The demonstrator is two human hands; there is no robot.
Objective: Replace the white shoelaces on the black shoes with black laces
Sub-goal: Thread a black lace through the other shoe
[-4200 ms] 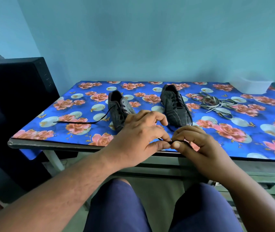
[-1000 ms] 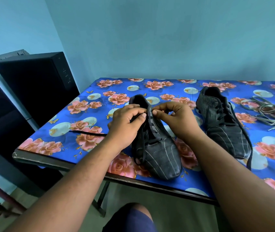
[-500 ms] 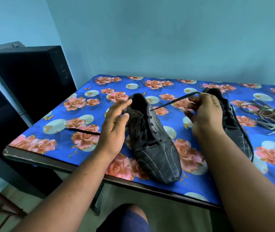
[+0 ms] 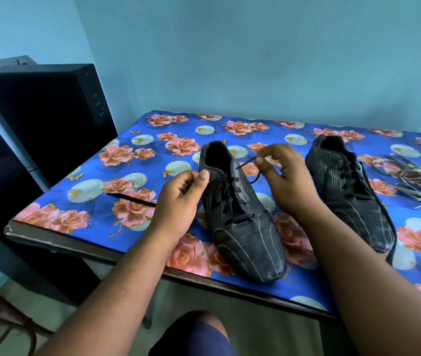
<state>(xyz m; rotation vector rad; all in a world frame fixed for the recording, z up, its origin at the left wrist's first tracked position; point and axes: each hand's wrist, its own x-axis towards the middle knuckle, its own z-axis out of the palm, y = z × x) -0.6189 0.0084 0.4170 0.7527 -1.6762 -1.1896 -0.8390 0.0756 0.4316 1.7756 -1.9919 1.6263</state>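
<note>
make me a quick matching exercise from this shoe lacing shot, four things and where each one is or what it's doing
Things:
1. right hand
2. left hand
3. pale laces
4. right-side shoe

States:
a. piled at the table's far right
b. pinches a black lace end
c. laced, untouched
d. at the near shoe's collar

Pairs: 1-b, 2-d, 3-a, 4-c

Both shoes are black with thin pale stripes, laced in black. The bench cloth is blue with pink roses and white discs. The loose laces at 3 o'clock look grey-white.
</note>
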